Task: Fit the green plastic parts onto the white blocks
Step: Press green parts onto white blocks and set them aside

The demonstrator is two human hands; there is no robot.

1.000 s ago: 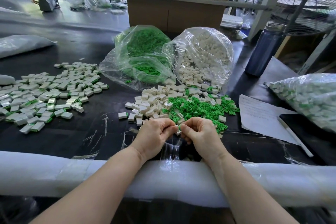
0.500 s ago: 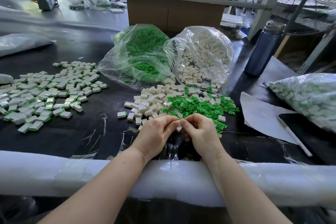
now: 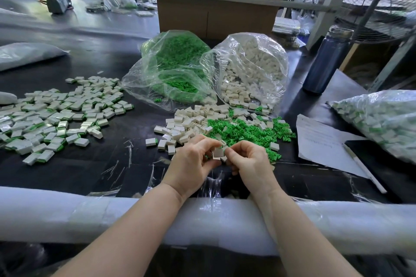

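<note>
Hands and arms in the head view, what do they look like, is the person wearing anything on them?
Both forearms are bare up to the picture's lower edge: no sleeves in view. The left hand and right hand wear no gloves, and no watch, ring or bracelet shows.

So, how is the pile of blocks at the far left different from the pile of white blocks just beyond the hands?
The left pile lies spread out flat, and its blocks show green along their edges, so green parts seem fitted. The pile near the hands is heaped closer, its blocks look plain white, and it borders loose green parts. Both lie on the black table and hold white blocks of similar shape.
</note>
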